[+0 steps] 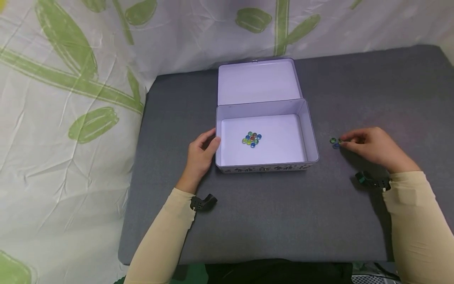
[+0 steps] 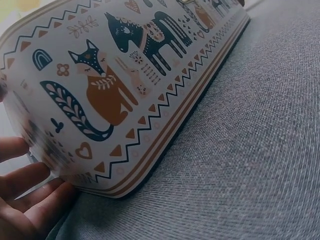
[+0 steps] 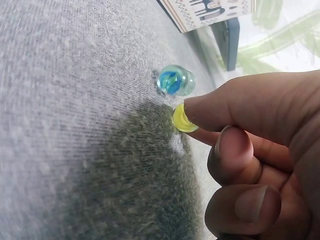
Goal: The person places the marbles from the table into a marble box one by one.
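Observation:
An open tin box (image 1: 267,167), pale lilac inside with foxes and other animals printed on its wall, stands mid-table. Several coloured glass marbles (image 1: 252,139) lie clustered on its floor. My left hand (image 1: 199,154) touches the box's left side, its fingers against the wall near the base in the left wrist view. To the right of the box, my right hand (image 1: 376,146) pinches a yellow marble (image 3: 183,119) between thumb and forefinger, low over the cloth. Close beside it sit a blue-green marble (image 3: 170,80) and a clear greenish marble (image 3: 189,82), partly overlapping.
The box's hinged lid (image 1: 259,83) is folded back behind it. Grey cloth covers the table (image 1: 248,221). A white curtain with green leaves (image 1: 198,35) hangs along the back and left. Each forearm wears a beige sleeve (image 1: 415,213) and a black wrist camera (image 1: 203,202).

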Action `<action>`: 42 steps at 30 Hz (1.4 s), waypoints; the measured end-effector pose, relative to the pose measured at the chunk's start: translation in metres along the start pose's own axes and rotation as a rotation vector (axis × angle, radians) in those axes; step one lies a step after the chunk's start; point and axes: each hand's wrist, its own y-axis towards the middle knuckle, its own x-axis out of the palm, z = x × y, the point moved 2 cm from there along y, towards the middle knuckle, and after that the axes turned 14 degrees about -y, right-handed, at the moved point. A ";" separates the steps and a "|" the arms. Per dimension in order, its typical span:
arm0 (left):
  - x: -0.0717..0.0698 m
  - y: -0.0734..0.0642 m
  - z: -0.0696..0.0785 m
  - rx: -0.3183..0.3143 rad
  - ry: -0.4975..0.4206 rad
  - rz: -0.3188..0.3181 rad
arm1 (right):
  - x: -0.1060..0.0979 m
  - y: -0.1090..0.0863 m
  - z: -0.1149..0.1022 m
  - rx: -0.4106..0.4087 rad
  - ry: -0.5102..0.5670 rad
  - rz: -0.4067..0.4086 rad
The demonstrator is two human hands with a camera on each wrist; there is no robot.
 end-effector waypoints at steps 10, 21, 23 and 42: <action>-0.001 -0.001 0.000 -0.022 0.000 -0.004 | -0.001 -0.002 -0.002 0.001 -0.005 0.028; -0.001 -0.001 0.002 -0.031 0.023 -0.010 | -0.013 -0.003 -0.011 -0.006 -0.010 0.057; -0.001 -0.001 0.003 -0.029 0.028 -0.011 | -0.016 -0.002 -0.015 -0.013 -0.011 0.061; 0.000 -0.002 0.006 -0.021 0.060 -0.030 | -0.054 0.012 -0.081 -0.182 -0.052 0.123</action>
